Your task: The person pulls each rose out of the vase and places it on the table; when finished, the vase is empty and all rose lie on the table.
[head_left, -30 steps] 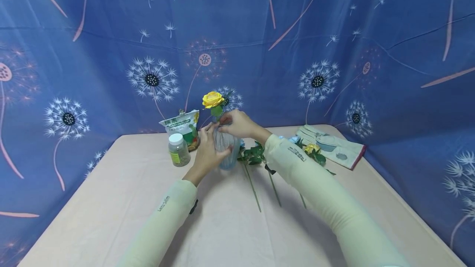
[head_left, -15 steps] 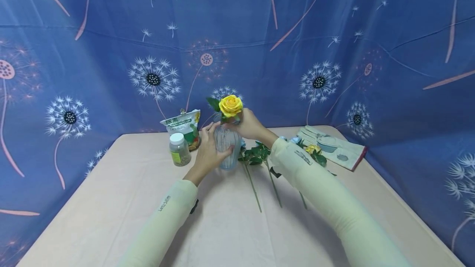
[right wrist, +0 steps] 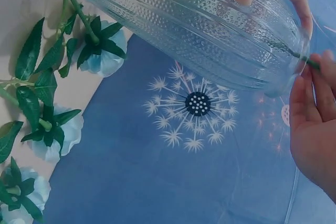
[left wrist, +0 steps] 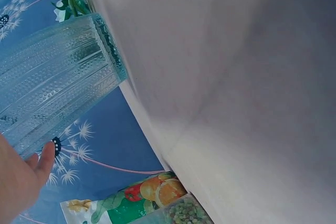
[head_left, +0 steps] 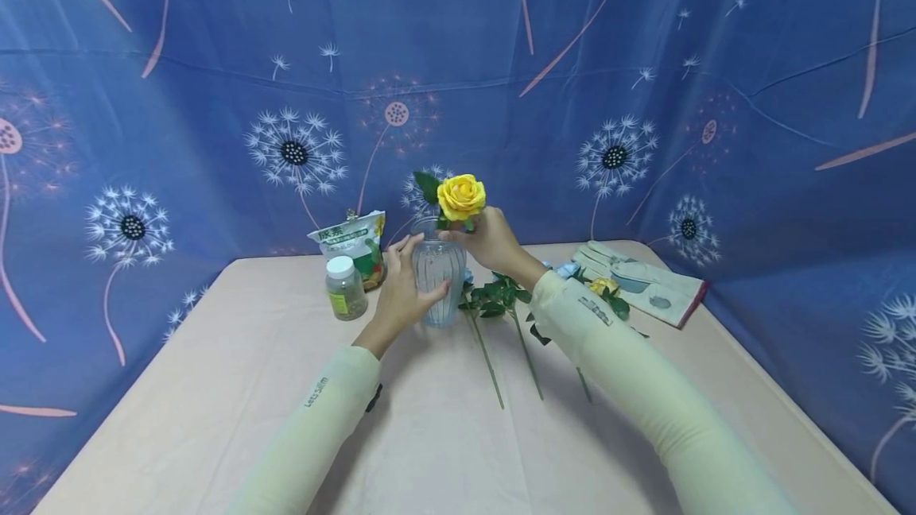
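A ribbed clear glass vase point(head_left: 441, 280) stands upright on the table. My left hand point(head_left: 402, 290) holds it from the left, thumb across its front and fingers near the neck. In the left wrist view, part of that hand point(left wrist: 21, 179) shows beside the glass. My right hand point(head_left: 494, 242) is at the vase's mouth, pinching the stem of a yellow rose point(head_left: 461, 197). The right wrist view shows the green stem point(right wrist: 310, 62) passing through the mouth between the fingers. The bloom and a leaf stand above the rim.
Several blue roses with green leaves point(head_left: 494, 298) lie right of the vase, their stems toward me. Another yellow rose point(head_left: 603, 286) lies partly behind my right sleeve. Work gloves point(head_left: 651, 284) rest at the back right. A white-lidded jar point(head_left: 347, 292) and a printed bag point(head_left: 354, 238) stand left.
My right hand and the yellow rose have shifted to the right over the vase's mouth, and the bloom has turned to face me. My left hand stays on the vase.
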`<action>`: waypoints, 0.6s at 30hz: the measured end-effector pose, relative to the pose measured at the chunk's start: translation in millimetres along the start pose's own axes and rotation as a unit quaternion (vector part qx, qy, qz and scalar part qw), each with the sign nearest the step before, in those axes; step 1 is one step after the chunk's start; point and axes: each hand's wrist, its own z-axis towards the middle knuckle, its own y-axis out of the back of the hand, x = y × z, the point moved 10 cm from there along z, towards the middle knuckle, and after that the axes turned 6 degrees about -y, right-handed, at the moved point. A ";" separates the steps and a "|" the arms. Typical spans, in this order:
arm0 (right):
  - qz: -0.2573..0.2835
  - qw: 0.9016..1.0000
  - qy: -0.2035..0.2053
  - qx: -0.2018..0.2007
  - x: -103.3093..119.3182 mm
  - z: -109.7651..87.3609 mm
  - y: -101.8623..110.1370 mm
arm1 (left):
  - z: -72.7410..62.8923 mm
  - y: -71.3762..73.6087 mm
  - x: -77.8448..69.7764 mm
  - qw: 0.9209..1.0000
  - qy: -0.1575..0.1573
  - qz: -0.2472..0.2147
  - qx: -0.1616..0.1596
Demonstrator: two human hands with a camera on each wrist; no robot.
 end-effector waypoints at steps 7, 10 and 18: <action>0.024 0.998 -0.049 0.042 -8.9 3.3 -4.8 | 0.1 1.0 -0.9 1.000 0.002 -0.002 -0.005; 0.017 0.997 -0.060 0.049 -11.1 4.5 -5.2 | 0.0 0.0 -0.4 1.000 0.001 -0.002 -0.003; -0.028 0.999 -0.025 0.034 -8.6 3.5 0.2 | -1.3 -2.7 2.7 1.000 0.000 -0.001 -0.001</action>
